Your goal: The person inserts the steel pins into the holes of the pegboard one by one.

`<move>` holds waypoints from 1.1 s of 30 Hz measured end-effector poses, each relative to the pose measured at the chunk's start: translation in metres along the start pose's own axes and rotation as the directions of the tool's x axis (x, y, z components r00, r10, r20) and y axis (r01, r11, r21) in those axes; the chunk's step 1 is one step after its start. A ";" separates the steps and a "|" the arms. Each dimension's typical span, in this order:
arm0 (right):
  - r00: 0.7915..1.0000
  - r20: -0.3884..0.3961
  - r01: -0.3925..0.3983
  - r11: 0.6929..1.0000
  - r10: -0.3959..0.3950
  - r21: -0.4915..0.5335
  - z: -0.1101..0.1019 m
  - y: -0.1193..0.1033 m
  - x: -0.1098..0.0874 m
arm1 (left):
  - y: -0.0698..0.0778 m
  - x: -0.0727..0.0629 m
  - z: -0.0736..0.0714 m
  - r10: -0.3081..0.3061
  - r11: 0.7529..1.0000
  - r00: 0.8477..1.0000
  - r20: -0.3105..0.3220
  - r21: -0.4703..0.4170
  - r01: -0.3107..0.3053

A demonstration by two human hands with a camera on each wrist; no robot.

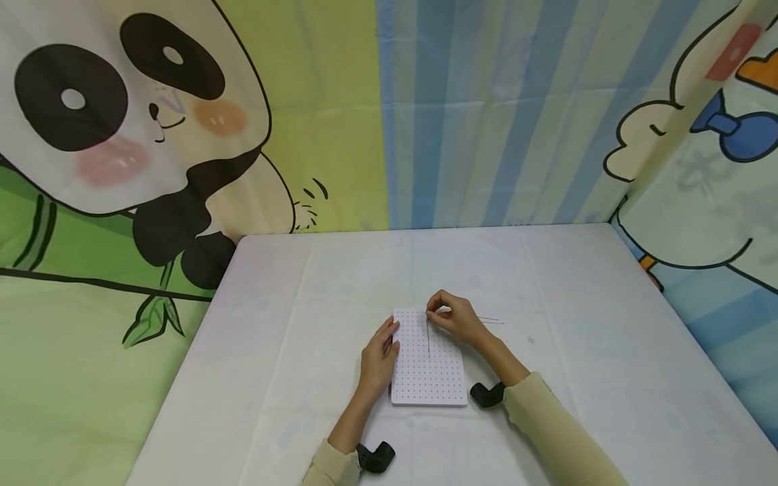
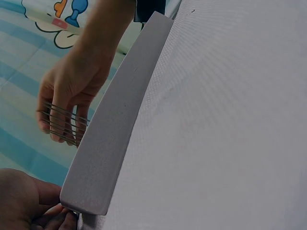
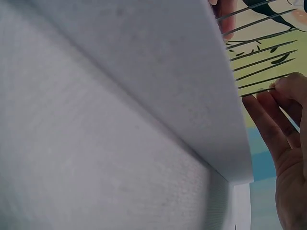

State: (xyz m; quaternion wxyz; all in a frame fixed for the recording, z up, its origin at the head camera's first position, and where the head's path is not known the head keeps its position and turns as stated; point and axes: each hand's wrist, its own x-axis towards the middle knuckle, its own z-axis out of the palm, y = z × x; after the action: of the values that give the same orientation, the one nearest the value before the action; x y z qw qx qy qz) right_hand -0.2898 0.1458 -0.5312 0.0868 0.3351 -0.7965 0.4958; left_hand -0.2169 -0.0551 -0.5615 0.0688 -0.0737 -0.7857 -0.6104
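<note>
A white pegboard (image 1: 428,385) with rows of small holes lies on the table. Thin metal pins (image 3: 264,55), several in a row, stand up from its face; from above they look like a fine dark line. At the row's far end my right hand (image 1: 456,317) pinches a pin between thumb and fingertips, low near the board. My left hand (image 1: 378,361) holds the pegboard's left edge. In the left wrist view its fingers (image 2: 48,194) are at the board's corner, partly hidden by it.
Two loose thin pins (image 1: 491,322) lie on the white-covered table (image 1: 304,378) just right of the right hand. Black wrist-worn devices (image 1: 377,457) sit at both wrists. Cartoon-printed curtains (image 1: 340,121) rise behind the table and at its sides.
</note>
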 end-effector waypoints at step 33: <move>0.996 0.089 -0.013 0.987 0.028 -0.162 -0.003 0.004 -0.002 | 0.001 0.000 0.001 -0.016 1.000 1.000 -0.003 0.013 0.016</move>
State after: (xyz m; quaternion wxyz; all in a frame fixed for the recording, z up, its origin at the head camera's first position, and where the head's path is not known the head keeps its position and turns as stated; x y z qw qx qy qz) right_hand -0.2917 0.1505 -0.5339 0.0723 0.3409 -0.8405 0.4148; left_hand -0.2171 -0.0542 -0.5606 0.0654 -0.0660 -0.7900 -0.6060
